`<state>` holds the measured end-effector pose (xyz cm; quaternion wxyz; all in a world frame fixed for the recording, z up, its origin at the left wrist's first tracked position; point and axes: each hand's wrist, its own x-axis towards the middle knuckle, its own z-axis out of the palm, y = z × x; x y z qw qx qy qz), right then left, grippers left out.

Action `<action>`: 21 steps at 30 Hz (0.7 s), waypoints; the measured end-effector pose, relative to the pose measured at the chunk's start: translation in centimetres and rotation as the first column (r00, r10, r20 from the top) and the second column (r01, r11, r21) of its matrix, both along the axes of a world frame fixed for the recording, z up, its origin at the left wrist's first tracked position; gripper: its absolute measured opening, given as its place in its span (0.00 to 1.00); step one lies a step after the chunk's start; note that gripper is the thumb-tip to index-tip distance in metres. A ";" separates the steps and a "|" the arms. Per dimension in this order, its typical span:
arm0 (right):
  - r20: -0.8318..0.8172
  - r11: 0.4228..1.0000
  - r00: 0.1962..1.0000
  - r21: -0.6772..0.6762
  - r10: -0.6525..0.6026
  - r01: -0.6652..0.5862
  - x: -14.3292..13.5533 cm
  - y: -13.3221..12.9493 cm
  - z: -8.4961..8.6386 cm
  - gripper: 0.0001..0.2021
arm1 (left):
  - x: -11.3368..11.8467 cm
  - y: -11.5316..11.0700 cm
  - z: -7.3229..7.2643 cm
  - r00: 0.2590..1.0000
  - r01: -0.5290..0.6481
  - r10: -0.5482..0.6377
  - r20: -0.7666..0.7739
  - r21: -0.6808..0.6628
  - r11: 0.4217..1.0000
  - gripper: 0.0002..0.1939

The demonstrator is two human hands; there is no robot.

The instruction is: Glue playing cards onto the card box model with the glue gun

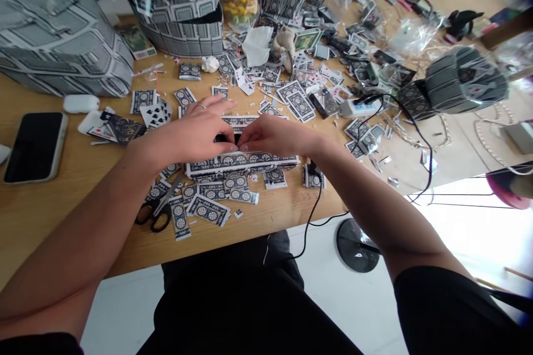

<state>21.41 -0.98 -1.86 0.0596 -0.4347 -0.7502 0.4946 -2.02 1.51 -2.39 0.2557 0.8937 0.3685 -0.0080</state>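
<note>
Playing-card box [244, 162] on table [95, 205], beneath fingertips. Left hand [194, 130], right hand [275, 136]: fingers bent over box opening, thumbs nearly meeting; grasp unclear. Nearer wearer than fingers: cut card pieces [208, 209], black-handled scissors [160, 212]. Beyond fingers: crumpled tissue [210, 64], scattered cards [296, 101].

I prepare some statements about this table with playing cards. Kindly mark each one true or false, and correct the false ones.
1. The left hand and right hand meet at the long piece of blue-and-white patterned cards. True.
2. The black-screened phone in a pale case lies to the right of both hands. False: it lies to their left.
3. The metal scissors with black handles lie on the light wooden table. True.
4. The small rounded white case rests on top of the phone. False: it lies beside the phone, on the table.
</note>
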 end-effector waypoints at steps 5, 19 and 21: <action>-0.008 0.999 1.000 0.031 0.016 -0.016 0.3 0.2 -0.3 0.08 | 0.2 0.2 -0.2 1.000 0.028 -0.028 -0.006 -0.013 1.000 0.17; -0.114 0.994 0.992 -0.094 -0.059 0.049 0.9 -0.3 -0.4 0.12 | 1.2 -0.5 -0.6 0.997 -0.002 -0.001 0.081 0.042 0.999 0.15; -0.131 0.993 0.988 -0.097 -0.083 0.070 1.1 -0.3 -0.5 0.17 | 1.4 -0.6 -0.6 0.995 0.003 -0.006 0.104 0.037 0.999 0.15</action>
